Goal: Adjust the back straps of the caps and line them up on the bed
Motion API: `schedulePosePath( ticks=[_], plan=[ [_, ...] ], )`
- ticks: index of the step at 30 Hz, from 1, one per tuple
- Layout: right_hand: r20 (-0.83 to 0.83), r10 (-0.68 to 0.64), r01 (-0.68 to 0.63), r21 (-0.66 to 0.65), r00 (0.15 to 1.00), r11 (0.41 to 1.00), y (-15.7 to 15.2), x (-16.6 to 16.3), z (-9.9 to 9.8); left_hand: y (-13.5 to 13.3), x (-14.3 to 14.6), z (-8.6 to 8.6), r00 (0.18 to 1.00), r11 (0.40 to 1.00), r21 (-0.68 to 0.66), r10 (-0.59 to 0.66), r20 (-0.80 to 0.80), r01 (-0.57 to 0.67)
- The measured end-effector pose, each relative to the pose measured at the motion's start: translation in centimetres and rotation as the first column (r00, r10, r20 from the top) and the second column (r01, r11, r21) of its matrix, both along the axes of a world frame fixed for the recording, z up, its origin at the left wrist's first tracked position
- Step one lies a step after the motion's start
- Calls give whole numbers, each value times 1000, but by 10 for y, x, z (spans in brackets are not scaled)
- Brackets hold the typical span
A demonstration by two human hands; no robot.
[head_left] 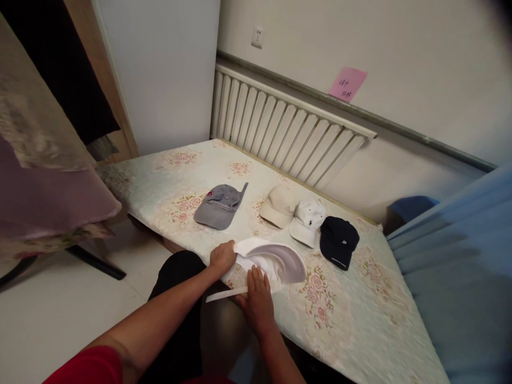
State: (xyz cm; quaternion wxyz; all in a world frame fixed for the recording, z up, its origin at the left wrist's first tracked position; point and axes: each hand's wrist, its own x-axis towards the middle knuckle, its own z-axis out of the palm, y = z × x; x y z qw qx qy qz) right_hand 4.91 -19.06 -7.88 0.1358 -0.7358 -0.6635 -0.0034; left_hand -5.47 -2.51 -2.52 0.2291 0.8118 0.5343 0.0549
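A white cap (276, 261) lies tipped over at the near edge of the bed, its inside and the grey underside of its brim showing, the brim toward the right. My left hand (223, 258) is closed on the cap's far left edge. My right hand (259, 298) holds the near edge, fingers laid over the inside and the thumb low beside the strap. The loose white strap (226, 294) sticks out to the left. Beyond the hands a grey cap (220, 207) sits upright, its strap end sticking up.
To the right stand a beige cap (279, 206), a white cap with a small dark logo (309, 221) and a black cap (340, 241), side by side. A floral sheet (320, 314) covers the bed. A radiator (280, 125) runs behind; a blue curtain (460, 266) hangs right.
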Motion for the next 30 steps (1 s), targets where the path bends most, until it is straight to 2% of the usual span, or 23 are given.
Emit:
schedulePosePath(
  ticks=[6,10,16,23,30],
  plan=[
    [-45,-12,8,-74,999,997,6,-4,8,-4,1,0,1000,1000,10,-3,-11,3],
    [-81,28,-35,-86,996,996,17,-10,11,-4,1,0,1000,1000,-3,-4,-22,4],
    [-14,96,-96,-56,995,994,30,-16,8,0,-1,1,999,999,-33,-33,-24,32],
    [53,114,-112,-35,992,993,28,-15,5,19,-18,0,987,982,-101,-159,2,158],
    [49,119,-116,-51,992,992,28,-15,6,21,-37,0,992,989,-89,-122,-17,120]
  ],
)
